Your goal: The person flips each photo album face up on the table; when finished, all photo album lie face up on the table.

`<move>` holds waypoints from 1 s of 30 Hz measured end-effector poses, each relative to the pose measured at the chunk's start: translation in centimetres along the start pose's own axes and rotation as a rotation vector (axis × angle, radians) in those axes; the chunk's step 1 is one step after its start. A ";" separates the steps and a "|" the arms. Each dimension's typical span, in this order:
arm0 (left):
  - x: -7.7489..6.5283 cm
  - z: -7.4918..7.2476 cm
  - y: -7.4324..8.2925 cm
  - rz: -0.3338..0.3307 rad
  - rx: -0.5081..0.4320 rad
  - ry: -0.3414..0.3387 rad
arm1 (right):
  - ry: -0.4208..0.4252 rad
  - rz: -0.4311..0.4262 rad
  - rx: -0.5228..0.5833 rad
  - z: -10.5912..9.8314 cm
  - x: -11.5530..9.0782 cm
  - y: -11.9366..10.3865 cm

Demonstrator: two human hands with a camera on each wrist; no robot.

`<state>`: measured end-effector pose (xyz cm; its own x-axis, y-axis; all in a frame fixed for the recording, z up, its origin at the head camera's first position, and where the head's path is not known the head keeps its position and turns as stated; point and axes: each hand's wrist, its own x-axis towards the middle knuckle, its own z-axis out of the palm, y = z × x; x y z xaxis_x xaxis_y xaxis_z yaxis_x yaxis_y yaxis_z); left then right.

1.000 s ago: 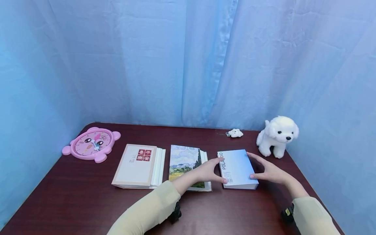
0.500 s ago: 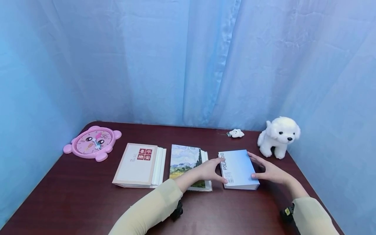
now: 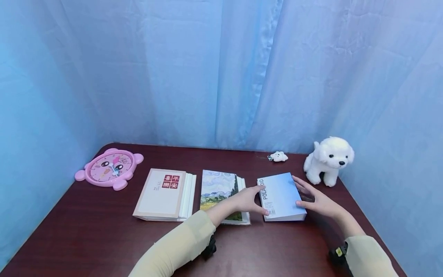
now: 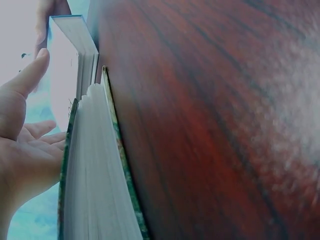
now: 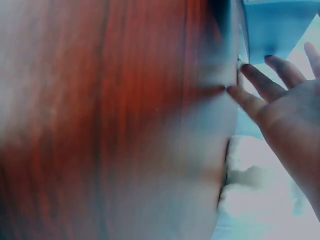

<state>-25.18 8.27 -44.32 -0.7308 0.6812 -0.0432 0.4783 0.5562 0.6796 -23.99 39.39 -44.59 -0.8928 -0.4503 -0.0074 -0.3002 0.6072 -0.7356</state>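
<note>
A blue-and-white photo album [image 3: 281,198], printed POLAROID, lies between both hands on the dark wooden table. My left hand [image 3: 246,201] touches its left edge, thumb near the front corner and forefinger farther back, fingers fairly straight. At the opposite side, my right hand [image 3: 321,202] holds the cover's right edge, thumb at the front part and fingers at the far corner. That side of the cover is tilted up slightly. Under my left forearm lies an album with a painted landscape cover [image 3: 218,188]; its pages [image 4: 102,165] fill the lower left wrist view.
A cream album with red characters [image 3: 160,196] lies at the left. Beyond it is a pink clock [image 3: 110,168]. A white plush dog [image 3: 328,159] sits at the right rear, and a small white plush charm [image 3: 278,156] lies near the back edge. Blue curtains [image 3: 173,77] surround the table.
The right side of the blue album's cover has risen slightly, and my right hand has moved up a little with it. My left hand has stayed at the left edge.
</note>
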 end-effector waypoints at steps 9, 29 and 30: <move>0.1 -0.1 -0.2 -0.015 -0.076 0.038 | 0.066 -0.132 0.107 -0.3 0.4 -1.4; -0.2 -1.9 0.3 -0.006 -0.419 0.066 | 0.053 -0.227 0.420 1.2 1.8 -3.9; -0.3 -2.0 0.3 -0.009 -0.439 0.068 | 0.047 -0.220 0.435 1.3 1.8 -4.1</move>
<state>-25.83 7.26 -42.66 -0.7714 0.6363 -0.0123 0.2305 0.2974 0.9265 -23.97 35.23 -42.52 -0.8411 -0.5011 0.2035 -0.3244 0.1663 -0.9312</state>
